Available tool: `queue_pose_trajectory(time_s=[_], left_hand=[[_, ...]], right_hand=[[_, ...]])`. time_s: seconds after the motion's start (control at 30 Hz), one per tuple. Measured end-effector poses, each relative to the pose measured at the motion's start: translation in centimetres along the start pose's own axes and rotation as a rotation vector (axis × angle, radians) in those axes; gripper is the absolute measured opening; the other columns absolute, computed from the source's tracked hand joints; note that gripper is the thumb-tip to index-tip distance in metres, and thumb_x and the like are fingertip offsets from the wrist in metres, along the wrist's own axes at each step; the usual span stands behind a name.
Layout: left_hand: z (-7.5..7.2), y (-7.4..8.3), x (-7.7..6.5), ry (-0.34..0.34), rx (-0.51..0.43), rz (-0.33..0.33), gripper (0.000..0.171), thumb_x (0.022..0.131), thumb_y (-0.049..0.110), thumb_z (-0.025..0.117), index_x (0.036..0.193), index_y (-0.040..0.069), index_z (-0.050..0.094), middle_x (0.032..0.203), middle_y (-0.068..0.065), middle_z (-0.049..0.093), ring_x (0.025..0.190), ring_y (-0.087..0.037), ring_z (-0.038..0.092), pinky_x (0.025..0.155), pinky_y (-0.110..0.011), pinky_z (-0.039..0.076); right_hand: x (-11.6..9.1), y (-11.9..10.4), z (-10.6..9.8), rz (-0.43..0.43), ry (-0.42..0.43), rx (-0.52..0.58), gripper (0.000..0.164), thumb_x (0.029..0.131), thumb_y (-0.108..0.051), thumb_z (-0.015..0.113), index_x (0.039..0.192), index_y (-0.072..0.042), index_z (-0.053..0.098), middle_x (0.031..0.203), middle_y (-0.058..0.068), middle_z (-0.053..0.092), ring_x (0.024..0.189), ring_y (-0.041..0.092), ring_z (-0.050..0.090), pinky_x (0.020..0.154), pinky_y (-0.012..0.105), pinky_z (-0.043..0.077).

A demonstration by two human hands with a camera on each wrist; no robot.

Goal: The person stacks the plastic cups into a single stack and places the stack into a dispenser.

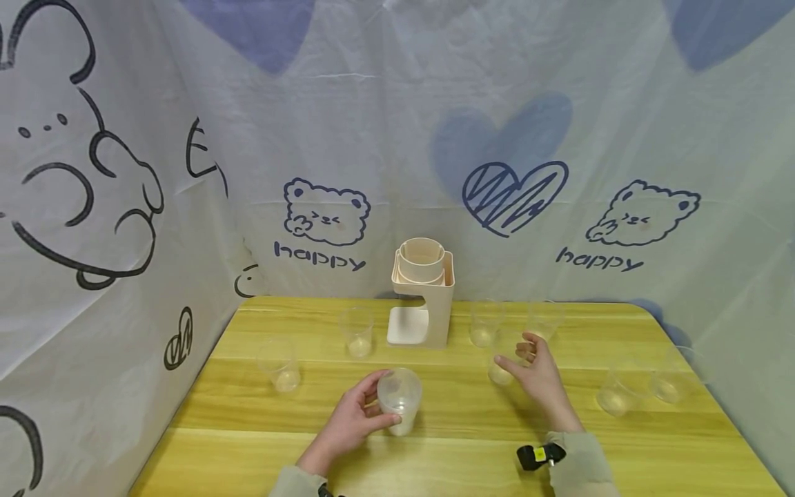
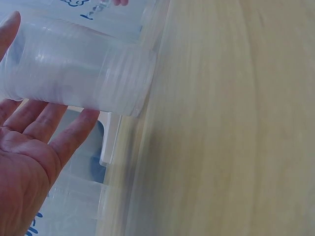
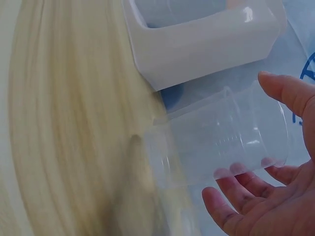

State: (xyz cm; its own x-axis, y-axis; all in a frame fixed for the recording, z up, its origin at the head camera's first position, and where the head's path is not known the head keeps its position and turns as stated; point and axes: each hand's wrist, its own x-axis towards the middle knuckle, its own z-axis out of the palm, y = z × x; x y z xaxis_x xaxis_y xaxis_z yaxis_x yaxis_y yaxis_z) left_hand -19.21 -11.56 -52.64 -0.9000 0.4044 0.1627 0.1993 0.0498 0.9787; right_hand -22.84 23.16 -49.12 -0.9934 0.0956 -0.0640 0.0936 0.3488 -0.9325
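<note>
Near the middle of the counter [image 1: 459, 455], well inside its edges: cup stack [image 1: 400, 406], one, clear plastic, clamped in the left hand's [image 1: 350, 422] grip. Between it and the right hand [image 1: 542, 378], an open stretch. Right grip: thumb and fingers flanking a clear cup [image 3: 206, 137]; cannot tell whether clamped. Single clear cups, seven: two left of the cream stand [image 1: 440, 310], five right. Stand, one, by the back edge. Surface: yellow wood-grain. Surround: white printed cloth [image 1: 410, 124].

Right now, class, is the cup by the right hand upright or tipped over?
Upright: in the right wrist view, the cup by the right hand has its base toward the table, rim away.
</note>
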Motion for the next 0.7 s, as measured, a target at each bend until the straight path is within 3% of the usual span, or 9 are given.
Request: queue_pose_trajectory(time_s=[0.23,0.4,0.7], left_hand=[[0.0,0.1,-0.1,-0.006,-0.026,-0.001,0.071,0.081,0.005,0.080,0.142,0.000,0.043,0.133,-0.024,0.055,0.116,-0.038,0.057,0.096,-0.041,0.052],[0.1,0.1,-0.2,-0.016,-0.028,-0.003,0.070,0.082,0.003,0.078,0.142,0.000,0.042,0.134,-0.028,0.052,0.111,-0.041,0.060,0.090,-0.042,0.056],[0.4,0.2,0.4,0.047,0.107,0.016,0.069,0.078,0.013,0.085,0.136,0.007,0.048,0.129,-0.015,0.058,0.116,-0.032,0.056,0.090,-0.036,0.055]], right_hand=[[-0.5,-1.4,0.2,-0.050,0.020,-0.020,0.089,0.088,-0.035,0.076,0.151,0.000,0.024,0.141,0.025,0.042,0.132,0.040,0.039,0.105,0.055,0.041],[-1.0,-2.6,0.7,-0.087,0.017,-0.015,0.087,0.087,-0.037,0.076,0.150,-0.003,0.028,0.138,0.021,0.046,0.128,0.037,0.042,0.104,0.053,0.042],[-2.0,-4.5,1.2,-0.177,-0.015,0.030,0.080,0.087,-0.025,0.077,0.147,-0.003,0.030,0.134,0.023,0.050,0.123,0.035,0.048,0.104,0.051,0.039]])
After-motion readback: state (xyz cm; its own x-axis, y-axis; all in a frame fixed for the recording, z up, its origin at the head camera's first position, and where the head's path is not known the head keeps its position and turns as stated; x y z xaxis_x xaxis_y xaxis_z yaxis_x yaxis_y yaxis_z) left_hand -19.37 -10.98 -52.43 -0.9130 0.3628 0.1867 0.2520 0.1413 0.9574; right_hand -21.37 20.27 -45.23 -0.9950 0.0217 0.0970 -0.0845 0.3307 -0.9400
